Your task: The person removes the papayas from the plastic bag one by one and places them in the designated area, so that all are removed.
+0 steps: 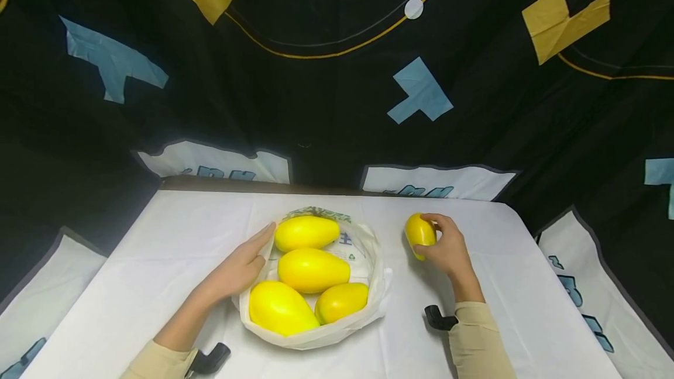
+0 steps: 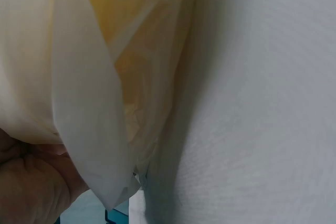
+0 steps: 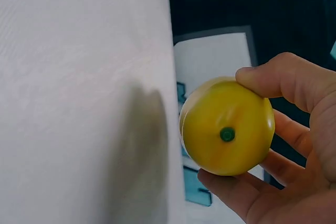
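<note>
A white plastic bag (image 1: pixel 310 341) stands with its mouth spread wide on the white-covered table. Inside lie several smooth, oblong yellow fruits (image 1: pixel 313 271). My left hand (image 1: pixel 237 268) grips the bag's left rim, index finger stretched along the edge. In the left wrist view, a fold of the bag (image 2: pixel 84 93) hangs over that hand (image 2: pixel 34 187) and hides most of its fingers. To the right of the bag, my right hand (image 1: pixel 447 247) holds another oblong yellow fruit (image 1: pixel 419 233) between thumb and fingers. Its end with a round green stem mark faces the right wrist camera.
The white cloth (image 1: pixel 400 332) covers the tabletop, whose far edge (image 1: pixel 326 190) runs before a black curtain (image 1: pixel 326 116) with taped blue and gold shapes. Black wrist mounts (image 1: pixel 210 358) project beside both sleeves, close over the cloth.
</note>
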`<state>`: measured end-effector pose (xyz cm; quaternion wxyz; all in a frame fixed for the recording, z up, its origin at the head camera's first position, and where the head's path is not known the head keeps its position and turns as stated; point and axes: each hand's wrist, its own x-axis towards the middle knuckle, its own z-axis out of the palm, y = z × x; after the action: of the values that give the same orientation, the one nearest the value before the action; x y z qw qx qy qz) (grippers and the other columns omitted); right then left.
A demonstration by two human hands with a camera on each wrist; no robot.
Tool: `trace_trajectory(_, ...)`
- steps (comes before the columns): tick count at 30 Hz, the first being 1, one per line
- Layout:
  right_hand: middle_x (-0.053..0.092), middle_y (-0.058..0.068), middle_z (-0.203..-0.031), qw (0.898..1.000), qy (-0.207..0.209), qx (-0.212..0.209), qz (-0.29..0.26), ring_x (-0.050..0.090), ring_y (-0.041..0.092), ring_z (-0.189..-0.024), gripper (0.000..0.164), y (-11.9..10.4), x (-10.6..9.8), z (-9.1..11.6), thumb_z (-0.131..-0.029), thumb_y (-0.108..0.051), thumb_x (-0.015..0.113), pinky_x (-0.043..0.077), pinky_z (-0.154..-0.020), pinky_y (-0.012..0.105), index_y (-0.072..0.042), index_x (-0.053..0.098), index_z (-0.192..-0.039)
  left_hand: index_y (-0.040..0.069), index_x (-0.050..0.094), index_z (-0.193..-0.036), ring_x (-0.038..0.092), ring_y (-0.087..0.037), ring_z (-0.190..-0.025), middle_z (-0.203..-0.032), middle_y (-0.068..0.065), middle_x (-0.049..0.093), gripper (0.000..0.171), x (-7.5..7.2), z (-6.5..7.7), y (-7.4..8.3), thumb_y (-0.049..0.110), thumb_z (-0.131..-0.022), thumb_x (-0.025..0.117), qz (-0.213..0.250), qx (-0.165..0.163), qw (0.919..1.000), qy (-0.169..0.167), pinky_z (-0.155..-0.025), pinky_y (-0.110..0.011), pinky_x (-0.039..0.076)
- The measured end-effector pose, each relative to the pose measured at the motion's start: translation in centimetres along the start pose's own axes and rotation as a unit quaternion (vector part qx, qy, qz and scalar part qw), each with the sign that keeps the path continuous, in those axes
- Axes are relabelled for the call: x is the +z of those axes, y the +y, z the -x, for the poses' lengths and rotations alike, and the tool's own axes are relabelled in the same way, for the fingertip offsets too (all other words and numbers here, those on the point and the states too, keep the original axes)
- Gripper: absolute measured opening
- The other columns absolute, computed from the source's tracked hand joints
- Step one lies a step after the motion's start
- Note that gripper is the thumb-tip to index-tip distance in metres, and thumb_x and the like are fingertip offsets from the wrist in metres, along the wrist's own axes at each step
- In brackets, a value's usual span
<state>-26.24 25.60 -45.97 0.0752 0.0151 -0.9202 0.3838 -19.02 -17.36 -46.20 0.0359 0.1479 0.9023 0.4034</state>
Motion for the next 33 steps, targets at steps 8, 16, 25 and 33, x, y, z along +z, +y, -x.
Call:
trace_trajectory(8, 0.044, 0.014, -0.141, 1.0, -0.013, 0.028, 0.004, 0.043, 0.037, -0.125, 0.072, 1.2, 0.5, 0.0, -0.069, -0.007, 0.082, 0.043, -0.1, 0.058, -0.011, 0.053, -0.134, 0.004, 0.021, -0.155, 0.017, -0.035, -0.146, -0.16, -0.014, 0.02, 0.062, -0.1, 0.1, 0.1, 0.001, -0.096, 0.04, 0.002, 0.001, 1.0, 0.0, -0.115, -0.055, 0.019)
trace_trajectory(16, 0.041, 0.015, -0.144, 0.999, -0.024, 0.037, 0.004, 0.042, 0.039, -0.127, 0.073, 1.4, 0.4, 0.0, -0.07, -0.009, 0.082, 0.045, -0.098, 0.059, -0.012, 0.052, -0.136, 0.005, 0.022, -0.155, 0.017, -0.035, -0.146, -0.16, -0.013, 0.02, 0.061, 0.0, 0.1, -0.2, 0.002, -0.097, 0.041, 0.004, 0.001, 1.0, -0.001, -0.115, -0.054, 0.019)
trace_trajectory(25, 0.039, 0.015, -0.148, 0.999, -0.037, 0.033, 0.011, 0.039, 0.042, -0.13, 0.072, 0.6, -0.3, 0.0, -0.072, -0.015, 0.082, 0.04, -0.101, 0.063, -0.013, 0.052, -0.137, 0.005, 0.021, -0.155, 0.017, -0.034, -0.146, -0.16, -0.013, 0.02, 0.061, -0.1, 0.0, -0.2, 0.003, -0.097, 0.04, 0.002, 0.003, 1.0, -0.002, -0.115, -0.054, 0.019)
trace_trajectory(33, 0.042, 0.011, -0.148, 0.998, 0.007, -0.063, 0.03, 0.037, 0.036, -0.135, 0.07, -2.7, -1.0, 0.8, -0.07, -0.019, 0.083, 0.033, -0.106, 0.063, -0.014, 0.055, -0.135, 0.004, 0.021, -0.155, 0.017, -0.034, -0.146, -0.16, -0.013, 0.02, 0.062, 0.0, 0.0, -0.2, 0.002, -0.096, 0.04, 0.002, 0.004, 1.0, -0.003, -0.115, -0.054, 0.019)
